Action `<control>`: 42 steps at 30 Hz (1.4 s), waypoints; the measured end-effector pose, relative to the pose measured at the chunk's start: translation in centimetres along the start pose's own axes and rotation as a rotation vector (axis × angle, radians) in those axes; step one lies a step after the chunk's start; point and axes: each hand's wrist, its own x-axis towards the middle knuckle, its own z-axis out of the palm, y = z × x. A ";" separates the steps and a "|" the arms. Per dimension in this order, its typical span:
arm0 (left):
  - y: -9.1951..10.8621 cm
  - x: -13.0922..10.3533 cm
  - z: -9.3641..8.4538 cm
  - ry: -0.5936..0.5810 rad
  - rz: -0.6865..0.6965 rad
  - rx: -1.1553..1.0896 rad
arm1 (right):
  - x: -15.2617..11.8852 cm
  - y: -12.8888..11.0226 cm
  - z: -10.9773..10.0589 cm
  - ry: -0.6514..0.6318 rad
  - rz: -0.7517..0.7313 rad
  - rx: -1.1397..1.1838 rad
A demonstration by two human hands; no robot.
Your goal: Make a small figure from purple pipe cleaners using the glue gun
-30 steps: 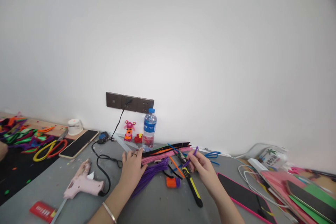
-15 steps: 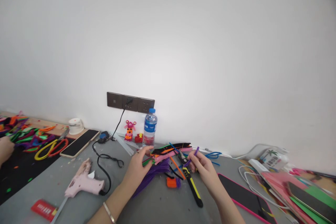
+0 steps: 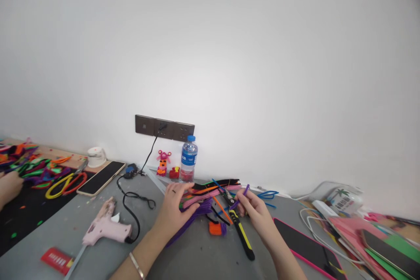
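Observation:
My right hand [image 3: 253,208] pinches a purple pipe cleaner [image 3: 246,190] between thumb and fingers, its end sticking up. My left hand [image 3: 177,205], thumb and fingers apart, rests at the left end of a heap of pipe cleaners. Pink pipe cleaners [image 3: 210,193] and a purple bundle [image 3: 202,208] lie there, with black and orange ones behind. Between my hands lie pliers [image 3: 241,232] with black and yellow handles, jaws pointing away from me. A small orange and purple pipe cleaner piece [image 3: 215,228] sits left of the handles. Loose blue pipe cleaners [image 3: 267,194] lie beyond my right hand.
A pink glue gun [image 3: 106,227], a red packet [image 3: 56,260], a phone [image 3: 101,178] and scissors [image 3: 65,184] are on the left. A water bottle [image 3: 188,158] stands by the wall. Pink-edged tablet [image 3: 305,247] at right. Another person's hand [image 3: 10,186] is far left.
My left thumb and fingers have spread apart over the pipe cleaner heap. My right hand keeps its pinch on the purple pipe cleaner. The other person's hand has shifted slightly right.

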 end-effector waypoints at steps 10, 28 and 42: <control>-0.6 0.6 -0.6 0.084 -0.029 0.089 | 0.1 0.0 0.2 0.084 0.033 0.054; 2.1 -0.5 0.4 -0.038 0.079 -0.008 | -1.1 -1.6 4.7 -0.117 0.105 0.221; 2.4 -1.0 1.2 -0.083 0.025 -0.252 | -1.4 -1.1 5.7 -0.177 0.127 0.324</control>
